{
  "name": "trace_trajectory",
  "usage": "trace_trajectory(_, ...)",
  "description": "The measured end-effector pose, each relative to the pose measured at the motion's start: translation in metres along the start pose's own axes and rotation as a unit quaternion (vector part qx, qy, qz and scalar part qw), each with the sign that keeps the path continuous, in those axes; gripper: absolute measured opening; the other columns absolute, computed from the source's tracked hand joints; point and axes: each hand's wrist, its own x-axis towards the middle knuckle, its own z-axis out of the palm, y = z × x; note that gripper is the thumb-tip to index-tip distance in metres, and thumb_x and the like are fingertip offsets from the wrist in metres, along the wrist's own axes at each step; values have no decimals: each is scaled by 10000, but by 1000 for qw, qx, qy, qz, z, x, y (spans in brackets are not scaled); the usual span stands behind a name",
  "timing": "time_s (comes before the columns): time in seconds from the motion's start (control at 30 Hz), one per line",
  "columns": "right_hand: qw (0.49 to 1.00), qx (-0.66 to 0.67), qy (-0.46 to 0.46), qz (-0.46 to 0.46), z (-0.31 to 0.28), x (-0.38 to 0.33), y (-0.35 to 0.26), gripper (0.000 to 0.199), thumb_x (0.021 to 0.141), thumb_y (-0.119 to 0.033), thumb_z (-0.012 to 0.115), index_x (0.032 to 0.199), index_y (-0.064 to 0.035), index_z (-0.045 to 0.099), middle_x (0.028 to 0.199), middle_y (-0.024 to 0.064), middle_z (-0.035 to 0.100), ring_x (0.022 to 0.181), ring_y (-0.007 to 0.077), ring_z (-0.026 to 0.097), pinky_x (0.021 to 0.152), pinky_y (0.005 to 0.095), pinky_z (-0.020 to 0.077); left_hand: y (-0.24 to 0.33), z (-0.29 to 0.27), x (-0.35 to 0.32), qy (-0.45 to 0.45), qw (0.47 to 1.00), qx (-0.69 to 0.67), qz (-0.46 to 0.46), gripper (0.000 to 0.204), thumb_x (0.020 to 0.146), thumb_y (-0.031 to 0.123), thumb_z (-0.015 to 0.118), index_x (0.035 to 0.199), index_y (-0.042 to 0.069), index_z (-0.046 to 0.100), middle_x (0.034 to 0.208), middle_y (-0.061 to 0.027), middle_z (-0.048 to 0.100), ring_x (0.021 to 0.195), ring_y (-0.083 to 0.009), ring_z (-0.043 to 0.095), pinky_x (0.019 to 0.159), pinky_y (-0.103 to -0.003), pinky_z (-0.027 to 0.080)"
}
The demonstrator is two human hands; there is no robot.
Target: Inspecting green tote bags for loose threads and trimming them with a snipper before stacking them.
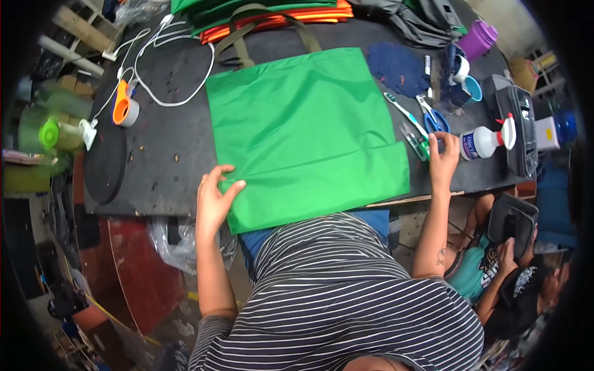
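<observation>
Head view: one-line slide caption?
Green bag spread on a dark table, left hand at its left edge, right hand by green snips.

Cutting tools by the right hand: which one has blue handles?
The scissors, lying just beyond the right hand; the snips nearer the green bag have green handles instead.

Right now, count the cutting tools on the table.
2: blue-handled scissors right of the toothbrush, and green-handled snips between the green bag and the right hand. Others may be hidden.
</observation>
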Motion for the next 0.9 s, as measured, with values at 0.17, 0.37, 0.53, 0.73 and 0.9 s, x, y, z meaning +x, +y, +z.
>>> trace_trajectory(0.17,988,124,-93,-2,-6,-16,-54,179,859,-166,656,905,1,614,830,97,573,774,208,562,703,319,460,-4,19,-11,74,994,71,30,396,773,250,740,1089,55,603,851,-155,603,821,-294,531,796,-406,414)
trace_trajectory(0.37,988,-71,-108,-85,34,-35,-61,357,813,-285,694,1097,-100,582,1015,99,513,950,297,462,824,416,366,-5,34,16,130,986,87,64,309,849,221,659,1084,34,585,866,-144,596,841,-308,530,820,-406,396)
trace_trajectory(0.53,994,7,-50,-93,27,-11,-57,217,844,-232,663,985,-77,609,918,84,551,879,296,483,817,414,366,28,20,21,180,950,213,143,344,828,156,656,1142,40,577,1042,-143,531,1023,-334,473,908,-464,363)
trace_trajectory(0.73,983,-172,-58,32,19,6,1,224,838,-176,655,1046,-102,616,1028,115,538,975,333,498,851,444,392,90,51,-30,-42,945,150,289,647,842,387,642,1373,75,444,1398,-219,395,1334,-406,316,1089,-529,233)
trace_trajectory(0.9,975,-211,-71,7,25,33,26,72,842,-160,616,885,-113,584,932,94,599,893,362,550,745,496,425,71,92,-38,-155,939,139,273,805,847,464,599,1454,39,282,1507,-246,211,1407,-395,191,1117,-582,140)
